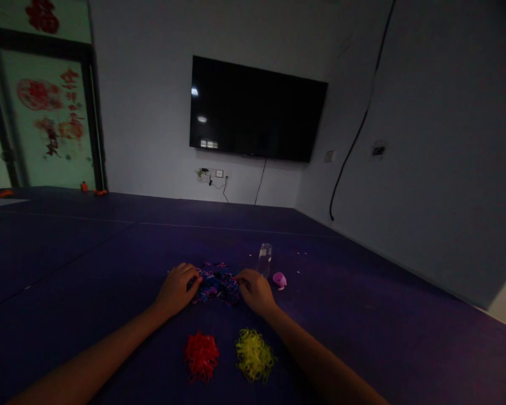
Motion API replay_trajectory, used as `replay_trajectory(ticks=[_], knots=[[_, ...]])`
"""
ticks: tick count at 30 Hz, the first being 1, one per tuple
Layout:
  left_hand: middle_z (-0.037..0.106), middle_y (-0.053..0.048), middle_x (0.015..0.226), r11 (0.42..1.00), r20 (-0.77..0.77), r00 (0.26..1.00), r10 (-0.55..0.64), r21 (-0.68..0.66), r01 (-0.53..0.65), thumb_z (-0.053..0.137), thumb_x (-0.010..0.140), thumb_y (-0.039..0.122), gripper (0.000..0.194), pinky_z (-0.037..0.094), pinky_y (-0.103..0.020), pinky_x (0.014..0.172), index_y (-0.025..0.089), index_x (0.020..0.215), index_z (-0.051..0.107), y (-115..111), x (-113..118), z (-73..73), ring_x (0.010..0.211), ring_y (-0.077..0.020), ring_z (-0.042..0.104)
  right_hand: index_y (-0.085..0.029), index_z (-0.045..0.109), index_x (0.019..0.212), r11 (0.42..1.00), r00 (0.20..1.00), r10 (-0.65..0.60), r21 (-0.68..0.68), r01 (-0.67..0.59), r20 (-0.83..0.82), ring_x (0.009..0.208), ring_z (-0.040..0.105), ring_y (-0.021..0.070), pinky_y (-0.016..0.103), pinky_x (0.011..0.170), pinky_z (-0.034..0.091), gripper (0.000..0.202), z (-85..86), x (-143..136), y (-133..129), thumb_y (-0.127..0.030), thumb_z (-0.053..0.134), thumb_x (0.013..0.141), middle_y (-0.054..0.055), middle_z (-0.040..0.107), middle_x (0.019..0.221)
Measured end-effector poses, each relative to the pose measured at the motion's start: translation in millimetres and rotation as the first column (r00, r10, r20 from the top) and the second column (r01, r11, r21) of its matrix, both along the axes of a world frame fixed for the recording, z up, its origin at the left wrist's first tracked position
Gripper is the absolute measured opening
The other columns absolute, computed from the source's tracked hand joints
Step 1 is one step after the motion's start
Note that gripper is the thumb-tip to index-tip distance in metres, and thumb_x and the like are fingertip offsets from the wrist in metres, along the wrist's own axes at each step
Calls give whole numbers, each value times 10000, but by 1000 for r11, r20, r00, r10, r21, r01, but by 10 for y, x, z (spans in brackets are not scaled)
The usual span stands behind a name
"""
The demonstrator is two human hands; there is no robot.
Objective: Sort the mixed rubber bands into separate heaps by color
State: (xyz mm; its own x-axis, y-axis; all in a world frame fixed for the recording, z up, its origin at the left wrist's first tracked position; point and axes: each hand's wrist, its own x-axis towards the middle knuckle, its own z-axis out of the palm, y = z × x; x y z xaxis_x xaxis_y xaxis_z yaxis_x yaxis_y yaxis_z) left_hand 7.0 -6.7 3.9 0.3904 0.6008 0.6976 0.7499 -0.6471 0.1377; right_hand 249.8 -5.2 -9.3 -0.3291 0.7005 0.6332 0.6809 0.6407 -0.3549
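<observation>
A loose pile of small blue, purple and pink rubber bands (217,286) lies on the dark purple surface in front of me. At its left edge is my left hand (177,290), fingers curled and thumb drawn in toward them at the bands. My right hand (257,292) reaches the pile from the right, its fingertips brought together there. Whatever either hand pinches is too small and dark to make out. Closer to me sit a heap of red rubber bands (201,355) and, to its right, one of yellow rubber bands (253,355).
Behind my right hand stands a clear plastic bottle (265,257), with a pink cup-like piece (279,279) beside it. Small white bits dot the surface nearby. Orange items (84,187) lie far left by the door. A television (257,109) hangs on the wall.
</observation>
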Motion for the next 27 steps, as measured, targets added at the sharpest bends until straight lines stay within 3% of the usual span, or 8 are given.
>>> replay_trajectory(ticks=[4,10,20,27], knots=[[613,-54,814,993,-83,989,-122,-7,122,461,823,212,132,437,-322,708,175,766,575,-28,130,18,800,-193,545,-205,633,847,1000,1000,-1,-10,2,25,822,562,158,254,741,399,247,17,-32,-20,-75,496,687,27,637,854],[620,-33,885,974,-168,959,-228,-51,222,465,834,224,123,406,-367,829,201,861,583,-166,142,41,911,-200,536,-194,641,792,994,985,-102,-12,104,139,822,549,187,279,737,384,114,36,-80,-37,-226,580,701,38,633,811],[619,-41,943,971,-188,956,-227,-116,207,524,800,233,164,418,-364,810,220,943,603,-189,150,46,927,-211,544,-207,637,744,989,974,-142,-5,145,175,802,541,171,259,713,375,97,-2,-75,0,-209,547,778,27,628,783],[630,-47,874,989,-186,976,-111,-119,90,511,762,94,162,433,-349,758,191,835,619,-110,125,6,878,-211,558,-223,662,793,984,981,-180,-4,181,72,776,564,170,258,711,395,135,16,-49,5,-231,528,805,31,648,793]])
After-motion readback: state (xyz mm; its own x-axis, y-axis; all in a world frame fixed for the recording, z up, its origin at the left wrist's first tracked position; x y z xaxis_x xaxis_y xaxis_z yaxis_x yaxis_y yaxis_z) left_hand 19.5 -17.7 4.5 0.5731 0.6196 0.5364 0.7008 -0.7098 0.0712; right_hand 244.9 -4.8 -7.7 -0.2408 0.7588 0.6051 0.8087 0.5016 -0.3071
